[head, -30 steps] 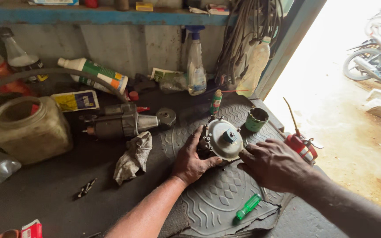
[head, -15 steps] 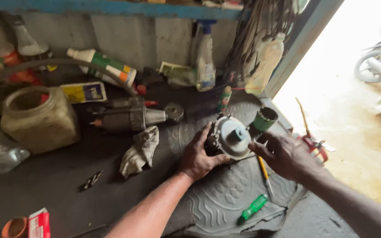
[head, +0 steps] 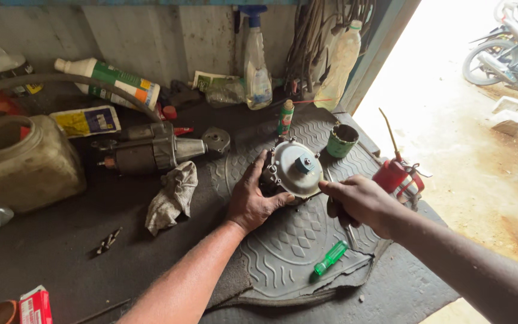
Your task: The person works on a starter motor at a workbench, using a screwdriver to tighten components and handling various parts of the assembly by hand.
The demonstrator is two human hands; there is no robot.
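The right hand (head: 361, 201) is now closing on a thin tool it has just picked up and is bringing it to the edge of the round metal part (head: 295, 169), which is sitting on the rubber mat (head: 283, 252) on the counter (head: 61, 240). The left hand (head: 253, 198) is still gripping that part's side, so work on it is continuing. One green screwdriver (head: 331, 258), one rag (head: 172, 195), one green cup (head: 342, 141) and one red oil can (head: 394, 174) are lying around it.

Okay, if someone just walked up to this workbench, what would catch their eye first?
Probably the round metal part at the middle of the bench, standing on a ribbed rubber mat, with the left hand gripping its side and the right hand at its lower edge. Next, the bright green screwdriver lying on the mat below the hands, and the red oil can to the right.
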